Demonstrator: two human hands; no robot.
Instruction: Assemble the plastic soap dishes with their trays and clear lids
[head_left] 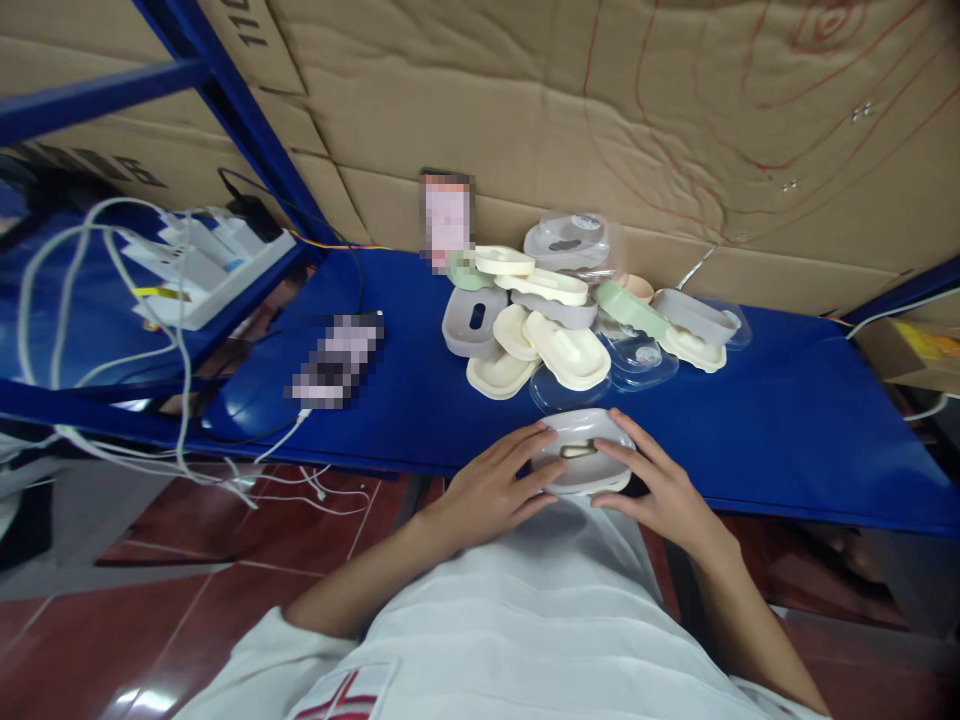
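Both my hands hold a pale grey oval soap dish [585,474] at the table's front edge, close to my body. My left hand [491,488] grips its left side, fingers on the rim and inner wall. On the other side, my right hand [667,492] has its fingers over the right rim and inside near the slot. A cream edge [616,487] shows beneath the grey dish; most of it is hidden. Just beyond lie a clear plastic lid [559,392], a cream dish piece [570,350] and another grey dish [469,325].
Several more cream, green and grey pieces are heaped at the back of the blue table [795,430]. A phone [337,360] lies left with a cable; another phone [448,215] leans against the cardboard [495,120]. A power strip [217,270] sits at far left among white cables.
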